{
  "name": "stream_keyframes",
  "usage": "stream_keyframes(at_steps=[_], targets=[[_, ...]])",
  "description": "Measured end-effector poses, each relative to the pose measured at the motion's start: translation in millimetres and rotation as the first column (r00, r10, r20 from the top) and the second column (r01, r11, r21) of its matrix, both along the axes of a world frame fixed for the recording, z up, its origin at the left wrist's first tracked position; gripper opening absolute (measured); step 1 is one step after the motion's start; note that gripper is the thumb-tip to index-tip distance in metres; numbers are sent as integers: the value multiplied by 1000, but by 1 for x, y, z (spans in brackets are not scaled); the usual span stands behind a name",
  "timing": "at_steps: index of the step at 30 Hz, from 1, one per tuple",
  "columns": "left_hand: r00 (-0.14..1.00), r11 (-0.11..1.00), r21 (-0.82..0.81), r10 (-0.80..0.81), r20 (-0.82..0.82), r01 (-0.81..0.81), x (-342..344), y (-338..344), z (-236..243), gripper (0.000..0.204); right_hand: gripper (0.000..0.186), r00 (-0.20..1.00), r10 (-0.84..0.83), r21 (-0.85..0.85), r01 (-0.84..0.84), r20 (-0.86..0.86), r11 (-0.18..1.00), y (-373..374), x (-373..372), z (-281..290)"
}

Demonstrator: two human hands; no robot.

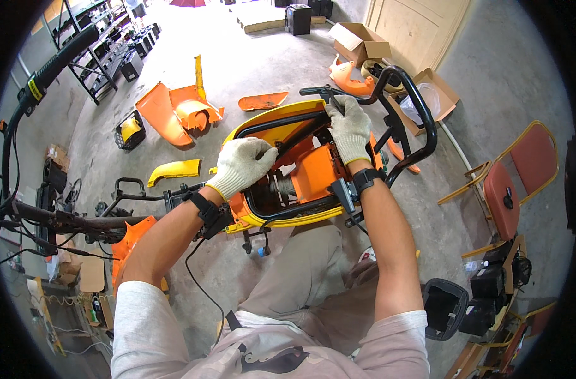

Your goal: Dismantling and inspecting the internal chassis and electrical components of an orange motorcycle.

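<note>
Several bent fingers on the left gloved hand point(240, 165), above the left part of a yellow-and-orange vehicle body point(294, 222); cannot tell whether gripping anything. Likewise for the right gloved hand point(351, 129), fingers bent at the body's far edge. Between and below both, an orange panel point(315, 172). To the right, a bent black rail point(431, 129); well beyond, a red chair point(533, 155).

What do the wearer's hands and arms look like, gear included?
Left hand and right hand: off-white knit gloves with yellow cuff edges. Each wrist: black strap, boxy device, dark cable. Short, pale greyish sleeves.
</note>
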State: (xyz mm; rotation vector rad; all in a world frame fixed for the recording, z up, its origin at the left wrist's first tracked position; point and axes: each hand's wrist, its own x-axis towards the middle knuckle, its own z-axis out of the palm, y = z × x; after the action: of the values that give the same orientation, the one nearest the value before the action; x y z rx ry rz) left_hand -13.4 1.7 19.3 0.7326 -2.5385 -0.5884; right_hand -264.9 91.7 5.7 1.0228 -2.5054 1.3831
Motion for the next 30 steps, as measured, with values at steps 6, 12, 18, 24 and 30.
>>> stream_keyframes(at_steps=[6, 12, 18, 24, 30], targets=[[1000, 1000, 4, 1, -1, -1, 0, 1, 2, 35, 24, 996, 54, -47, -58, -67, 997, 3, 1, -2], [1000, 1000, 19, 5, 7, -5, 1, 1, 3, 35, 21, 991, 67, -64, -75, -119, 995, 2, -5, -11], [1000, 1000, 5, 1, 6, -1, 1, 2, 3, 35, 20, 998, 41, -91, -45, -47, 995, -2, -5, -11], [1000, 1000, 2, 4, 4, -4, 0, 2, 2, 35, 20, 999, 24, -38, -26, -37, 999, 3, 0, -2], [1000, 1000, -11, -5, -15, 5, 1, 1, 0, 35, 20, 986, 66, -49, -74, -154, 996, 6, 1, -4]])
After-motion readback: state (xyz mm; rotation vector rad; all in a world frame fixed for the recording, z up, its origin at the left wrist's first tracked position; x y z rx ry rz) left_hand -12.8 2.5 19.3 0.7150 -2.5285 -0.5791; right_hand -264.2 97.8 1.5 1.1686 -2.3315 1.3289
